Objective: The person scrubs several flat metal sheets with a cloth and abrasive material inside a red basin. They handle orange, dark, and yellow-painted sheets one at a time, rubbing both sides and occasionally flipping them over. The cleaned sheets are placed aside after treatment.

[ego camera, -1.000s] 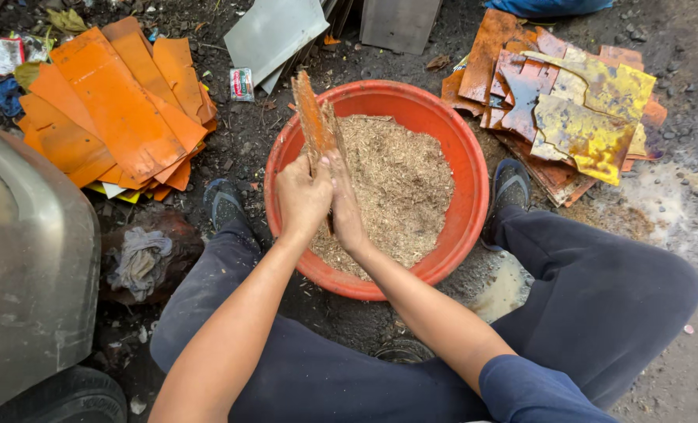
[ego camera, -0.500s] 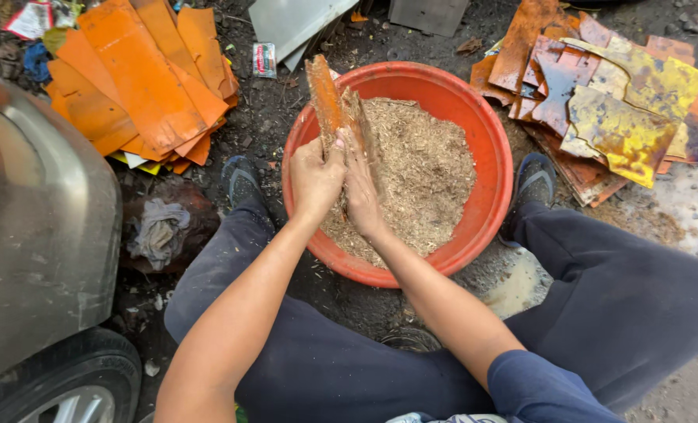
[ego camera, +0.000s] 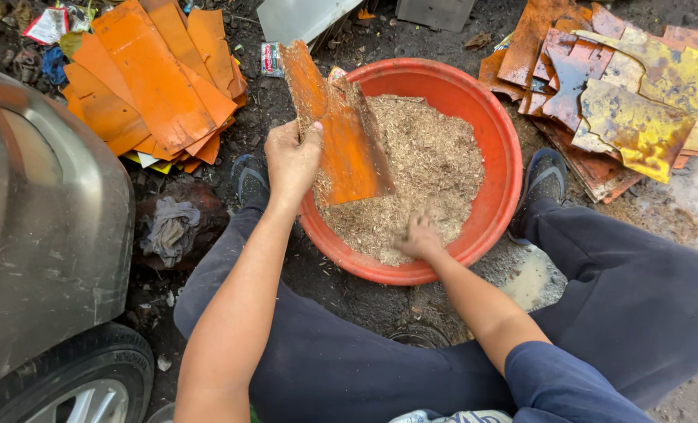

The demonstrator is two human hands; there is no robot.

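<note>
A round red-orange basin [ego camera: 499,133] of tan sawdust [ego camera: 435,168] sits on the dark ground between my feet. My left hand [ego camera: 292,160] grips the left edge of an orange sheet-metal piece [ego camera: 341,129] and holds it tilted over the basin's left rim. Sawdust clings to the sheet's lower part. My right hand [ego camera: 419,237] is down in the sawdust at the basin's near side, fingers closed and partly buried; whether it grasps sawdust is hidden.
A stack of clean orange sheets [ego camera: 149,82] lies at upper left. Stained, rusty yellow-orange sheets [ego camera: 619,98] are piled at upper right. A grey car body and tyre [ego camera: 43,258] fill the left edge. A dirty rag [ego camera: 168,227] lies by my left foot.
Both hands were together on the upright sheet. Now the right hand has let go and dropped into the sawdust, while the left hand has turned the sheet flatter.
</note>
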